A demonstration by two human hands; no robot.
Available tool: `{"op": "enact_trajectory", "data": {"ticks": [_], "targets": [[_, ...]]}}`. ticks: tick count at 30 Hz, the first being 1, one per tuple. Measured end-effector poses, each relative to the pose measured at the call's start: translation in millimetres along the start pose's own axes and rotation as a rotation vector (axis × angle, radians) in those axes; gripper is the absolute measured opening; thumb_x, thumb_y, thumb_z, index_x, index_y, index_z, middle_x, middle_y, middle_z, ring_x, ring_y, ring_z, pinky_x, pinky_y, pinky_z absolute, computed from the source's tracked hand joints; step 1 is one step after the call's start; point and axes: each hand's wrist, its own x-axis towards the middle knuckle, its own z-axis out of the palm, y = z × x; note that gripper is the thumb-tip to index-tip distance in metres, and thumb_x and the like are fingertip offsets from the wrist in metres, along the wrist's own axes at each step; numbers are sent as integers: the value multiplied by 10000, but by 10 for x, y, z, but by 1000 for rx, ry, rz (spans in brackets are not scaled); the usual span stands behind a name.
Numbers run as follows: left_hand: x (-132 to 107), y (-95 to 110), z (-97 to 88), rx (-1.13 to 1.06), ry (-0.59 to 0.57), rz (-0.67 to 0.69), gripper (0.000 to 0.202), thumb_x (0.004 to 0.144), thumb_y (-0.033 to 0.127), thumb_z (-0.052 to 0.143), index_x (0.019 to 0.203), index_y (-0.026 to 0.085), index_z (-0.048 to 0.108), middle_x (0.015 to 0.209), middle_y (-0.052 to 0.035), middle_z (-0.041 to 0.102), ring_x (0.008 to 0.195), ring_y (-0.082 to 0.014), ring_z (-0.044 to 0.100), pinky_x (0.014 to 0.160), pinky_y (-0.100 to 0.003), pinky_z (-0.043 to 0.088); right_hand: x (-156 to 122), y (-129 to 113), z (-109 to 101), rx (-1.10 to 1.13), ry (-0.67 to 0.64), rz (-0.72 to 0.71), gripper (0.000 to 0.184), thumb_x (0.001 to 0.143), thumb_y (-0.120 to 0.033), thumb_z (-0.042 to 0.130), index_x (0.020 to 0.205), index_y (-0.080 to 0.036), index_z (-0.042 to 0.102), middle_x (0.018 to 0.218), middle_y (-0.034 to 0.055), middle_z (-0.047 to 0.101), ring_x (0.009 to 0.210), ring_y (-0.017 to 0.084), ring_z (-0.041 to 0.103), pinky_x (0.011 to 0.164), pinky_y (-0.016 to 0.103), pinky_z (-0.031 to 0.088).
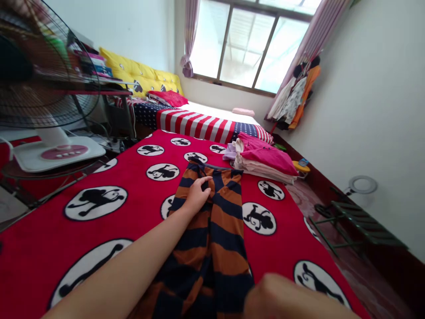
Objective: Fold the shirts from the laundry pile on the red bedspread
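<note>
Blurred at the bottom edge, the right hand [274, 294] is beside the near part of the striped trousers [229, 217]; whether it grips the cloth I cannot tell. These brown-and-navy trousers lie lengthwise on a red monkey-print blanket [136, 177], their waistband [215, 167] at the far end. Over their upper part is the left hand [198, 193], fingers bent, thumb apart from the forefinger; I cannot tell whether it pinches fabric. Just right of the waistband sits a stack of folded clothes [268, 172], a magenta garment [265, 153] uppermost. Farther out are an electric fan [59, 150] at left, a green slatted chair [365, 221] at right and, beyond the blanket, a bed [212, 110] near a window [245, 40].
</note>
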Motion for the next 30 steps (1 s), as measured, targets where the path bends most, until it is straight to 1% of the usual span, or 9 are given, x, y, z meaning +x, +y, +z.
{"op": "enact_trajectory", "data": {"ticks": [2,5,7,10,14,18,20,24,30], "targets": [[-19,50,6,105,16,31,433,723,46,562,1133,151,651,1140,-93,610,1083,-221,580,1015,-357,425,271,264,-291,27,102,44,261,865,-377,527,924,-176,683,764,36,681,672,138,625,566,205,448],[-42,123,10,172,6,52,406,758,87,583,1145,185,656,1057,-78,584,1032,-217,584,981,-357,446,756,778,-726,180,599,206,209,776,-312,584,884,-143,642,731,32,663,573,135,595,513,227,451],[-44,142,9,170,-1,53,381,786,135,592,1154,212,658,1036,-68,568,1033,-217,578,972,-356,450,1048,1111,-971,258,823,286,218,723,-276,591,893,-144,625,638,7,634,492,136,570,456,235,437],[-35,116,11,157,-10,45,364,803,154,592,1155,219,658,1034,-66,561,1039,-214,579,983,-355,445,1371,1475,-1240,295,1019,335,255,709,-260,560,927,-140,616,541,-25,585,443,138,560,425,230,423],[-54,98,26,254,64,88,396,762,81,598,1133,208,654,1239,-98,496,1190,-256,507,1039,-407,408,1624,1697,-1421,267,1068,350,313,707,-262,564,977,-119,635,550,-12,604,439,138,563,421,227,420],[-127,237,12,462,167,368,384,778,73,580,1120,234,643,1485,-77,299,1349,-295,315,1089,-487,322,1747,1789,-1458,179,1036,348,340,686,-269,606,979,-113,679,541,-2,616,448,148,568,466,248,445],[-172,322,10,483,74,524,262,839,129,546,1051,230,662,1403,-67,443,1311,-253,376,1087,-453,329,1774,1808,-1461,105,1043,348,321,703,-289,602,963,-127,697,573,11,638,468,150,575,515,262,457],[-257,366,80,465,-294,752,209,903,292,514,1022,210,665,1191,-49,630,1199,-197,502,1102,-392,314,1809,1757,-1498,-63,1072,360,220,710,-310,610,849,-191,734,700,45,690,650,191,628,644,291,456],[-315,237,199,524,-629,726,429,858,467,562,1180,187,609,1297,-88,576,1314,-262,408,1122,-444,281,2002,1614,-1551,-385,1086,427,234,797,-342,551,912,-249,732,747,45,692,721,217,624,641,302,404]]}}
